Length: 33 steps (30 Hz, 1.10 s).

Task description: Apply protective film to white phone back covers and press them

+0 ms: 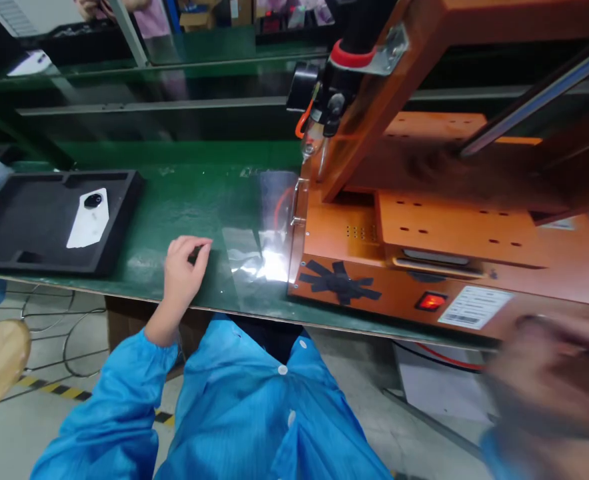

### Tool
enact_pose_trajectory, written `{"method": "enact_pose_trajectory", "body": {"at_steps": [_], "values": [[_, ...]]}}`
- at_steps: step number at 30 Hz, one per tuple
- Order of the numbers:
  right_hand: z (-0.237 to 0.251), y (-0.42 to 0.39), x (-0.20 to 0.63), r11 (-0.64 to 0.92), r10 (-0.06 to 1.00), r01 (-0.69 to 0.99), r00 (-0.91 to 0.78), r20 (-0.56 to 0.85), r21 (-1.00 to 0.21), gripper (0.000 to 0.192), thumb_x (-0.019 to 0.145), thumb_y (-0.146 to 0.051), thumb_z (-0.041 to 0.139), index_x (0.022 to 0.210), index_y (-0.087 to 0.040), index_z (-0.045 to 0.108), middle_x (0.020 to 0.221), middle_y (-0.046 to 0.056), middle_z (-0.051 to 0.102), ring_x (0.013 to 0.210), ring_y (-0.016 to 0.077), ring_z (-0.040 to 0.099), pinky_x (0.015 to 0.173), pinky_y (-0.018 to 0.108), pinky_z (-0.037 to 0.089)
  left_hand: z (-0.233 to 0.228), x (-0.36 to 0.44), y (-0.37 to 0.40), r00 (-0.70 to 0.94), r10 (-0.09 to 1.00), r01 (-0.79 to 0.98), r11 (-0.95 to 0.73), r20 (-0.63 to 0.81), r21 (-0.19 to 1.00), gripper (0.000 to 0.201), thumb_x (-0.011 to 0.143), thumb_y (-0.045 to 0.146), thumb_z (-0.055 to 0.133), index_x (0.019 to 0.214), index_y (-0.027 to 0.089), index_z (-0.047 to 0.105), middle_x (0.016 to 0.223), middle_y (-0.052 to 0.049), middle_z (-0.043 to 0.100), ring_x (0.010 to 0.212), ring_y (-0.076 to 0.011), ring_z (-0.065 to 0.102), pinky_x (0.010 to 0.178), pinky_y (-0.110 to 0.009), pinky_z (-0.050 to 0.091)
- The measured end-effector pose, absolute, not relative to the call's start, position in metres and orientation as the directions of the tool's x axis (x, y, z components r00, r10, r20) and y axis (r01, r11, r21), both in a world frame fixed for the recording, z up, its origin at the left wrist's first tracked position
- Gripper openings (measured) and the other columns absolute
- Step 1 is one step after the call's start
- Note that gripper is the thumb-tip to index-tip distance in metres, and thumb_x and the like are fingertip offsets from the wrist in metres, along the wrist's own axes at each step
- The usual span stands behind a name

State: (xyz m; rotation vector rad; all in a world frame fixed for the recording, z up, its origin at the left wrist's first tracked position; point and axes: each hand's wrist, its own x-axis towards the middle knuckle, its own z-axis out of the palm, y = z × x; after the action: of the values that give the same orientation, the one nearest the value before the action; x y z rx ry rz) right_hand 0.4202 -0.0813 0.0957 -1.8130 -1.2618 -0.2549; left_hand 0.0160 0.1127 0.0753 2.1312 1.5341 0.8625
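White phone-shaped panel set in black rectangular tray; orange boxy machine seemingly powered, remaining work unclear. Left hand pinched closed, apparently empty; right hand blurred, grip indiscernible.

Right hand blurred, its hold unreadable to me, label print too small, stool cut by left edge
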Motion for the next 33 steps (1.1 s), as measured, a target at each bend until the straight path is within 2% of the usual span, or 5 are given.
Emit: {"method": "enact_pose_trajectory", "body": {"at_steps": [4, 6, 9, 18, 33], "values": [[0.125, -0.059, 0.323, 0.435, 0.768, 0.837, -0.152, 0.622, -0.332, 0.016, 0.098, -0.017, 0.071, 0.112, -0.026, 0.073, 0.088, 0.004, 0.076, 0.074, 0.0178, 0.067, 0.068, 0.036, 0.047, 0.065, 0.041, 0.142, 0.393, 0.916, 0.782, -0.378, 0.079, 0.496, 0.038, 0.094, 0.035, 0.079, 0.131, 0.028, 0.075, 0.149, -0.008, 0.066, 0.141, -0.0345, 0.051, 0.12, -0.054, 0.036], [0.136, -0.034, 0.281, 0.497, 0.787, 0.8, -0.251, 0.563, -0.338, 0.01, 0.103, -0.015, 0.065, 0.106, -0.021, 0.073, 0.088, 0.003, 0.076, 0.076, 0.0165, 0.065, 0.066, 0.034, 0.042, 0.062, 0.048, 0.147, 0.383, 0.924, 0.808, -0.338, 0.007, 0.483, 0.041, 0.091, 0.033, 0.083, 0.131, 0.03, 0.076, 0.155, -0.006, 0.063, 0.149, -0.0374, 0.043, 0.122, -0.058, 0.031], [0.14, 0.016, 0.243, 0.457, 0.83, 0.838, -0.282, 0.482, -0.297, 0.026, 0.11, -0.02, 0.054, 0.092, -0.019, 0.073, 0.083, 0.004, 0.071, 0.077, 0.0176, 0.061, 0.07, 0.033, 0.039, 0.061, 0.047, 0.146, 0.361, 0.932, 0.786, -0.308, 0.006, 0.536, 0.032, 0.091, 0.03, 0.084, 0.122, 0.031, 0.078, 0.149, -0.003, 0.068, 0.15, -0.034, 0.044, 0.123, -0.057, 0.027], [0.114, 0.113, 0.194, 0.307, 0.949, 0.932, -0.316, -0.019, -0.192, 0.027, 0.108, -0.011, 0.045, 0.113, -0.013, 0.072, 0.103, 0.013, 0.075, 0.095, 0.0262, 0.066, 0.08, 0.038, 0.033, 0.056, 0.045, 0.143, 0.277, 0.961, 0.749, -0.222, 0.009, 0.624, 0.013, 0.084, 0.013, 0.08, 0.092, 0.022, 0.074, 0.125, -0.004, 0.078, 0.143, -0.0302, 0.053, 0.121, -0.052, 0.031], [0.111, 0.11, 0.193, 0.542, 0.835, 0.838, -0.546, 0.076, 0.069, 0.024, 0.099, -0.004, 0.052, 0.099, -0.009, 0.075, 0.083, 0.012, 0.07, 0.078, 0.0254, 0.062, 0.075, 0.04, 0.029, 0.046, 0.037, 0.135, 0.312, 0.949, 0.732, -0.275, 0.052, 0.624, 0.018, 0.088, 0.015, 0.077, 0.102, 0.026, 0.079, 0.122, -0.002, 0.08, 0.141, -0.0285, 0.055, 0.118, -0.053, 0.036]]}}
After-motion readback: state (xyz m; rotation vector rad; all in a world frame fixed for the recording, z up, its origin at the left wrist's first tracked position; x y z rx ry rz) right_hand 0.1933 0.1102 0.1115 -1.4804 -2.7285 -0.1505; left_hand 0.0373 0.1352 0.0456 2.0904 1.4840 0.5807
